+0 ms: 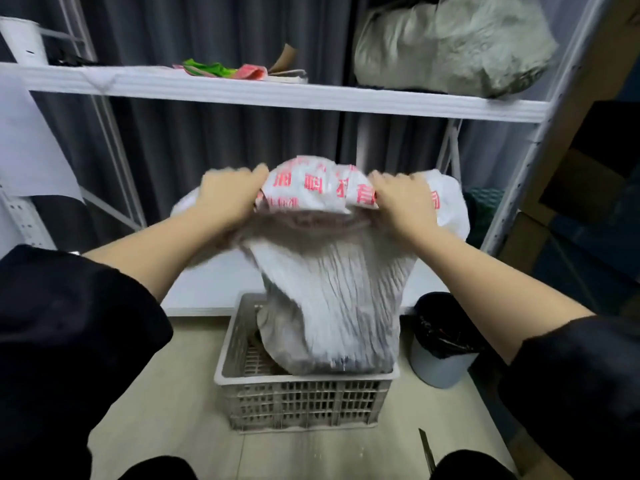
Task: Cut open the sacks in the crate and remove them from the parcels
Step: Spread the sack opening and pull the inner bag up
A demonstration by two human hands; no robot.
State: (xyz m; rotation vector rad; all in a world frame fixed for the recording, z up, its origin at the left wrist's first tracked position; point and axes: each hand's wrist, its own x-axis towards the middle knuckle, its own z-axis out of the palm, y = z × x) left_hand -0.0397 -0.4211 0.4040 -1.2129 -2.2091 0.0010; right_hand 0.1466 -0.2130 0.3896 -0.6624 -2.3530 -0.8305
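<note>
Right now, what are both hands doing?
Left hand: gripping the sack top.
Right hand: gripping the sack top too.

Both arms are stretched out forward and up, forearms bare, black sleeves pushed back to around the elbows. Left hand point(228, 199) is up at about the same height as the right hand point(401, 199), the two well apart. Both are seen from the back, knuckles up, fingers curled down and clamped onto bunched fabric of the sack point(332, 289) they're holding up. Left one's a bit motion-blurred so I can't make out individual fingers. Right thumb tucks in toward the middle. Wrists look roughly straight, elbows slightly bent.
</note>
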